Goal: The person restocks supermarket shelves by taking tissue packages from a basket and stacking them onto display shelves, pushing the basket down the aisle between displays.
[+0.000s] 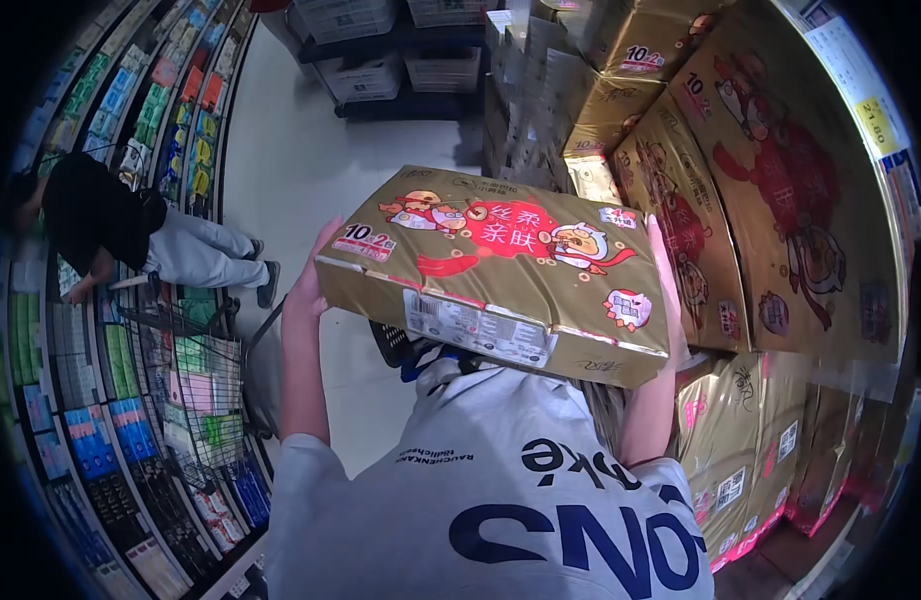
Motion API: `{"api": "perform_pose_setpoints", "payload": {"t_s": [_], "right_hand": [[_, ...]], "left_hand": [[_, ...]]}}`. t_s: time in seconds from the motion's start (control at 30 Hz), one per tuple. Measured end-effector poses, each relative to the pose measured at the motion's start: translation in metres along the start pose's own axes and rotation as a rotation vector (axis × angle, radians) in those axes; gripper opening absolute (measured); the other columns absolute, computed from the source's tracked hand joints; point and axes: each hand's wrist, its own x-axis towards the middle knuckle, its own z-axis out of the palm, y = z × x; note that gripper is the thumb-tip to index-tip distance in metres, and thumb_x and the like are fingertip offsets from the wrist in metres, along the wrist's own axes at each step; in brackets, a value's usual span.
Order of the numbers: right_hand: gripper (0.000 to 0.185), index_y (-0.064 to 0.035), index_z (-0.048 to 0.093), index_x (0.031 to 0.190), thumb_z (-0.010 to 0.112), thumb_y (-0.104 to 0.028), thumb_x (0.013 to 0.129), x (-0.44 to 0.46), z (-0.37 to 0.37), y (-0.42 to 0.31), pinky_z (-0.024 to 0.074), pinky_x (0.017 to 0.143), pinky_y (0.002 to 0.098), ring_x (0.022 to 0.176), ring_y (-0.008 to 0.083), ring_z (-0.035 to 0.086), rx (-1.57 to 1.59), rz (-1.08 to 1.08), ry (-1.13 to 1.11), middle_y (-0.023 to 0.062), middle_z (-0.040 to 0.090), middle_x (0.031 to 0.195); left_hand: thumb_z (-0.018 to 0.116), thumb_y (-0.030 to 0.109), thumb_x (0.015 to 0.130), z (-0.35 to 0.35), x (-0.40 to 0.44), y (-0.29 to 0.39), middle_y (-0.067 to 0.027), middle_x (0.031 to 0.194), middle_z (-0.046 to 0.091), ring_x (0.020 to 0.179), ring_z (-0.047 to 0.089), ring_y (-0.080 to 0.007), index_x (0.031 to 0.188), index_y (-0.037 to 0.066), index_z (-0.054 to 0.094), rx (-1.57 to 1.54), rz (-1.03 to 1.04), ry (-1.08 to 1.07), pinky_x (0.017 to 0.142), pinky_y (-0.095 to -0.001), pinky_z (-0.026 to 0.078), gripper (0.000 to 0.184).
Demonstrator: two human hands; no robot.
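Note:
A large gold tissue pack (461,255) with a red patch and cartoon figures is held in front of my chest, its printed face up. My left hand (309,278) grips its left end, and my right hand (669,285) presses against the right end. Most of my fingers are hidden behind or under the pack. Close to my right hand stands a stack of matching gold packs (671,215).
On the left, a person (111,220) in a black top leans toward the long shelves (91,440). A wire shopping basket (196,400) is near them. Ahead, a dark rack (411,105) holds white crates. More gold packs (731,440) sit low on the right.

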Motion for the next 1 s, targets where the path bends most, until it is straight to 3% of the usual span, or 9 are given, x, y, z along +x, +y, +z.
{"api": "perform_pose_setpoints", "payload": {"t_s": [0.1,0.13,0.37,0.4,0.53,0.63,0.87,0.97,1.0], "right_hand": [[0.06,-0.0001,0.038,0.144,0.054,-0.036,0.099,-0.016,0.019,0.006,0.0413,0.105,0.0396,0.121,0.0245,0.054,0.085,-0.084,-0.067,0.0184,0.051,0.137],[0.06,-0.0002,0.036,0.145,0.054,-0.035,0.099,-0.028,0.018,0.01,0.0407,0.106,0.0401,0.122,0.0251,0.054,0.112,-0.11,-0.09,0.0187,0.05,0.138],[0.067,-0.0011,0.024,0.152,0.053,-0.03,0.099,-0.078,0.037,0.026,0.0364,0.112,0.0442,0.13,0.0295,0.048,0.337,-0.262,-0.251,0.021,0.041,0.148],[0.071,-0.0043,0.01,0.156,0.048,-0.024,0.1,-0.076,0.033,0.027,0.0342,0.114,0.0484,0.135,0.0346,0.042,0.367,-0.222,-0.289,0.0214,0.029,0.154],[0.061,-0.0064,0.016,0.155,0.041,-0.02,0.102,-0.078,0.034,0.032,0.0377,0.112,0.0461,0.134,0.0321,0.043,0.102,-0.288,-0.256,0.02,0.032,0.152],[0.06,-0.0075,0.017,0.155,0.042,-0.016,0.101,-0.077,0.038,0.034,0.0387,0.111,0.0457,0.133,0.0315,0.045,0.334,-0.206,-0.218,0.0192,0.033,0.152],[0.06,-0.0088,0.017,0.156,0.041,-0.015,0.101,-0.08,0.039,0.035,0.0415,0.109,0.0457,0.131,0.032,0.047,0.097,-0.294,-0.181,0.0192,0.034,0.152],[0.061,-0.0089,0.015,0.156,0.042,-0.015,0.101,-0.086,0.046,0.029,0.0427,0.108,0.0455,0.131,0.0316,0.048,0.221,-0.294,-0.237,0.0192,0.032,0.153],[0.057,-0.0055,0.027,0.152,0.045,-0.027,0.102,-0.075,0.04,0.035,0.0433,0.107,0.0442,0.127,0.0303,0.052,0.111,-0.305,-0.109,0.0197,0.043,0.146]], "left_hand": [[0.048,0.053,0.098,0.036,-0.008,0.022,-0.0083,0.118,0.067,0.103,0.067,-0.0183,0.125,0.006,0.059,0.117,0.068,0.094,0.089,-0.0342,0.055,0.055],[0.049,0.053,0.097,0.024,0.004,0.026,-0.0103,0.119,0.066,0.104,0.066,-0.0178,0.126,0.006,0.058,0.026,-0.008,-0.035,0.09,-0.0338,0.055,0.056],[0.053,0.053,0.094,0.025,0.029,0.047,-0.01,0.119,0.066,0.103,0.066,-0.0157,0.125,0.004,0.059,0.154,0.001,-0.072,0.092,-0.0312,0.053,0.058],[0.054,0.054,0.093,0.029,0.028,0.052,-0.0092,0.12,0.065,0.104,0.065,-0.0151,0.125,0.004,0.059,0.176,0.011,-0.054,0.093,-0.0302,0.052,0.059],[0.055,0.055,0.092,0.034,0.03,0.067,-0.009,0.121,0.065,0.106,0.064,-0.0148,0.126,0.005,0.058,0.226,0.006,-0.05,0.094,-0.0301,0.051,0.061],[0.055,0.057,0.092,0.04,0.029,0.075,-0.0096,0.123,0.063,0.106,0.064,-0.0145,0.129,0.004,0.056,0.261,0.022,-0.088,0.094,-0.0301,0.051,0.064],[0.055,0.059,0.09,0.051,0.026,0.08,-0.0103,0.127,0.06,0.11,0.062,-0.0157,0.132,0.005,0.053,0.31,0.049,-0.096,0.096,-0.0298,0.049,0.069],[0.053,0.058,0.091,0.049,0.028,0.076,-0.0113,0.132,0.057,0.117,0.058,-0.0162,0.135,0.006,0.051,0.333,0.033,-0.04,0.099,-0.0309,0.047,0.069],[0.053,0.057,0.091,0.047,0.03,0.076,-0.0119,0.135,0.055,0.12,0.056,-0.0164,0.138,0.006,0.049,0.334,0.027,-0.005,0.101,-0.0315,0.045,0.069]]}}
